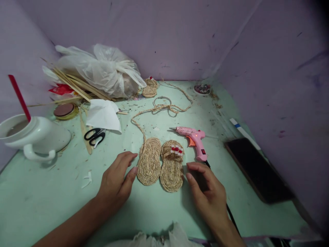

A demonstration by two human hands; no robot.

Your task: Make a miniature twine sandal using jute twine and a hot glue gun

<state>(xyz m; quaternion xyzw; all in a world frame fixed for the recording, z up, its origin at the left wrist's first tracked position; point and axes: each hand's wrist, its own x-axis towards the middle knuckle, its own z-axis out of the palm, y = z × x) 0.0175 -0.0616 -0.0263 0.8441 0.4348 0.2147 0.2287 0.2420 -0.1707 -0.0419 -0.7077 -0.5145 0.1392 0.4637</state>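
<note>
1. Two flat oval soles of coiled, tan braided fiber are side by side in the middle of a pale green surface (64, 199). The left sole (149, 168) is plain, while the right sole (171, 176) has a woven strap across its upper end, with red and white beads (177, 149) on top.

2. Both hands are empty and relaxed, thumbs held apart from the loosely bent fingers. The left hand (117, 176) is right by the plain sole's outer edge, can't really tell if the thumb is touching it. The right hand (207, 188) is just beside the strapped one, with a sliver of gap.

3. A tan braided cord (146, 111) runs off the top of the plain sole, loops by a thin grey ring (162, 97) and trails toward the back wall.

4. Pink glue gun with an orange trigger (191, 134) is lying just past the right hand, nozzle pointing left, little orange light showing.

5. Over on the left: black-handled scissors (95, 136), a crumpled white paper sheet (104, 116) and a white ceramic mug (48, 132) with a red stick (20, 97) in it.

6. Far right: a dark, flat phone (257, 168).
</note>
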